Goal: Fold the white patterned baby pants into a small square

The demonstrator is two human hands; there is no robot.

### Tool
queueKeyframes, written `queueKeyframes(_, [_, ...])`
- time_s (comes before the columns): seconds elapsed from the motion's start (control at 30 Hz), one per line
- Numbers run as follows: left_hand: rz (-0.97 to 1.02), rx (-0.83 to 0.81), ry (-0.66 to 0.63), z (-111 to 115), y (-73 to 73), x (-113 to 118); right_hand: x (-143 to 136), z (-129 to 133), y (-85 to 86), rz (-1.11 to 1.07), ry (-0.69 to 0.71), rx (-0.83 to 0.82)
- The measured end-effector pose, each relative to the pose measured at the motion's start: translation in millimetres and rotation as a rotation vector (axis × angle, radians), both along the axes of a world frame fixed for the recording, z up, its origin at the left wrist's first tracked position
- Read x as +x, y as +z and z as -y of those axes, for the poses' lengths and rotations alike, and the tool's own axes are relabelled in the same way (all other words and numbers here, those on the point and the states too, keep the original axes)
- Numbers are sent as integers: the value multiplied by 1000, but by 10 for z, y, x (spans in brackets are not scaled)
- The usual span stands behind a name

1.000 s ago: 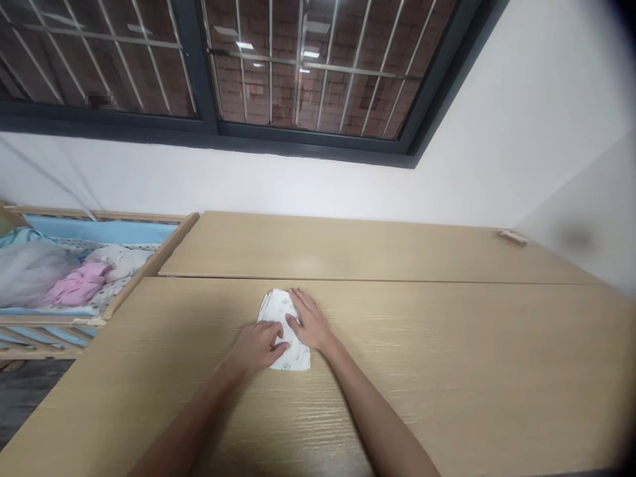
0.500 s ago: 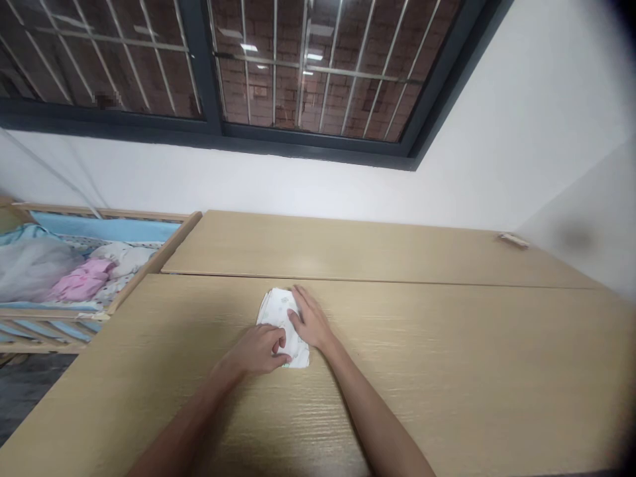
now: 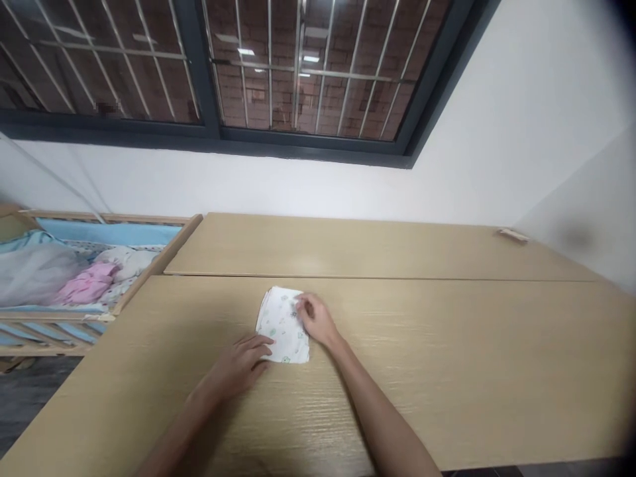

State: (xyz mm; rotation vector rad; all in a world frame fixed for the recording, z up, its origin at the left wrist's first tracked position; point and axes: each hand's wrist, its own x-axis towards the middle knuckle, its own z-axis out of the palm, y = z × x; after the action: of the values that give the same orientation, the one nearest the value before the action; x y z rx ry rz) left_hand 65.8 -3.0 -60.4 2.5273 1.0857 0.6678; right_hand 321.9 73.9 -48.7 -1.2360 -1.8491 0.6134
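Observation:
A small folded white cloth (image 3: 281,324) with a faint green print lies flat on the wooden tabletop (image 3: 422,358). Its layered left edge shows. My left hand (image 3: 243,361) rests at the cloth's lower left corner, fingers stretched out, with the fingertips on its edge. At the upper right side of the cloth, my right hand (image 3: 318,319) has its thumb and fingers curled into a pinch on the fabric. How much cloth is between those fingertips is hard to see.
A wooden crib (image 3: 181,245) with blue lining stands at the left, holding a pink cloth (image 3: 89,283) and white bedding. A narrow board (image 3: 348,248) runs along the wall behind the tabletop, with a small pale object (image 3: 513,235) at its right end. Above is a barred window.
My left hand has drawn back to the lower left, off most of the cloth. My right hand has gone from lying flat to a pinch at the right edge, uncovering the print.

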Motion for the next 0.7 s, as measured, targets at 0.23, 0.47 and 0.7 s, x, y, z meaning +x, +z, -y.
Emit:
queueKeyframes(0.23, [70,-168,141,-89,126,60,179,450,488,413,417,-278])
queueKeyframes(0.47, [255,-156,247,-487,316,64,81,426,425,221,264,-276])
queueKeyframes(0.7, [298,-90,329,-865,200,203,-76,96,132,157,-147,-182])
